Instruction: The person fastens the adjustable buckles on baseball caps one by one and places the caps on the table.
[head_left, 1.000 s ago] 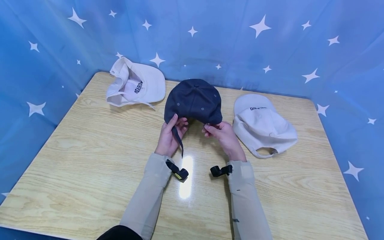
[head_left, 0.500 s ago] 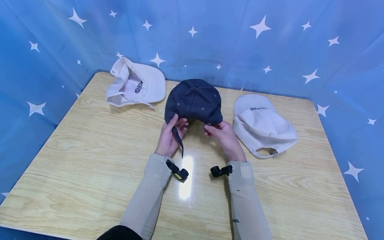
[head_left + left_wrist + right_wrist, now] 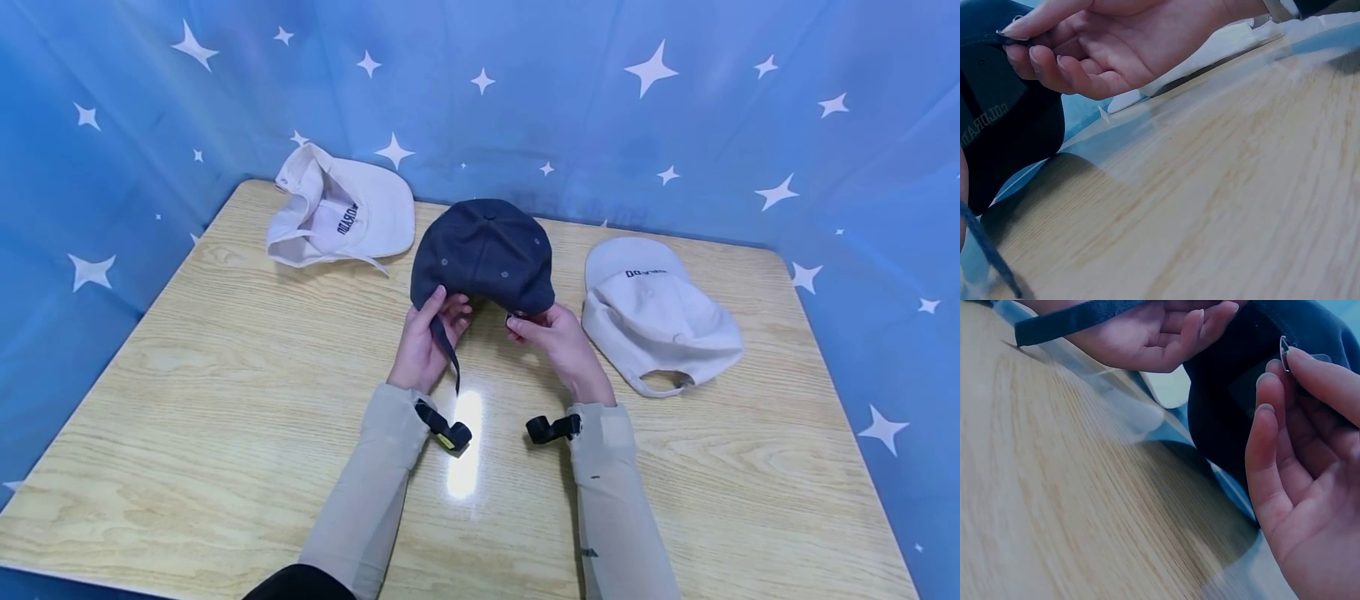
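Both arms (image 3: 367, 492) reach forward: the left hand (image 3: 422, 346) grips the dark cap (image 3: 483, 250) by its near-left edge, the right hand (image 3: 558, 337) pinches its clasp (image 3: 1284, 354), over the wooden table (image 3: 225, 400), before a starry blue curtain (image 3: 525, 117).

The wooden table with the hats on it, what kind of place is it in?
Probably an indoor corner set up for filming: a wood-grain table, blue star-patterned cloth hung around it, and a small black device, likely a camera, at each wrist.
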Action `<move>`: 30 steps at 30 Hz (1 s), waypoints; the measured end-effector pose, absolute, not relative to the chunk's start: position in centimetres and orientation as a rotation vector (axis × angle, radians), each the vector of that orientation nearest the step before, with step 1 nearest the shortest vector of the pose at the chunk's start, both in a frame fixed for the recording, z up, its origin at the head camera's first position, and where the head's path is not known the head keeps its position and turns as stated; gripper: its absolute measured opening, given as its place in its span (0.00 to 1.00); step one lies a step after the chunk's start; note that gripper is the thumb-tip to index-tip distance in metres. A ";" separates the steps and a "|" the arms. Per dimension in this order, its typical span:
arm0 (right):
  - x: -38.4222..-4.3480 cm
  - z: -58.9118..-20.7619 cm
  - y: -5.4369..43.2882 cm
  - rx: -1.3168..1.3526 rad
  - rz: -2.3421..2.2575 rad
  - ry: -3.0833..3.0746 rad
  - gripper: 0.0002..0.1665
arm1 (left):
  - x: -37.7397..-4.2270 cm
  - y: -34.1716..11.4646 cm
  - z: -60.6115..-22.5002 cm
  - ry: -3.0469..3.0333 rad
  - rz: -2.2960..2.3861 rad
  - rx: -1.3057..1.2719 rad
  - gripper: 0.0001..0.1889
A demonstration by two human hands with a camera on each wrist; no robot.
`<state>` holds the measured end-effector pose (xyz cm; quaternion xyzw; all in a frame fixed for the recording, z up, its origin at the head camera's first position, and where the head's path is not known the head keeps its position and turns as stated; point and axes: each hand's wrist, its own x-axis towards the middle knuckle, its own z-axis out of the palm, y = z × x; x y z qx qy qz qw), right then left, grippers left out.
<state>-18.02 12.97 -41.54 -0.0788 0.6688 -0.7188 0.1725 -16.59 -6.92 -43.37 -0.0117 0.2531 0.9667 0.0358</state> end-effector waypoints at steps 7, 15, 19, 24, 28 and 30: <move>-18.0 -41.5 12.9 -0.245 -2.050 1.904 0.16 | -16.5 -6.8 -43.4 0.795 2.949 -0.019 0.08; -18.0 -41.6 12.8 -0.252 -2.060 1.915 0.15 | -16.4 -6.6 -43.5 0.812 2.931 0.019 0.08; -18.1 -41.7 12.8 -0.252 -2.056 1.923 0.15 | -16.5 -6.5 -43.6 0.810 2.927 -0.008 0.09; -18.0 -41.7 12.8 -0.265 -2.057 1.924 0.14 | -16.4 -6.5 -43.5 0.874 2.902 -0.030 0.12; -18.0 -41.7 12.8 -0.266 -2.061 1.919 0.15 | -16.4 -6.6 -43.5 0.910 2.886 -0.016 0.13; -18.0 -41.7 12.8 -0.268 -2.058 1.922 0.15 | -16.4 -6.6 -43.5 0.921 2.880 -0.003 0.14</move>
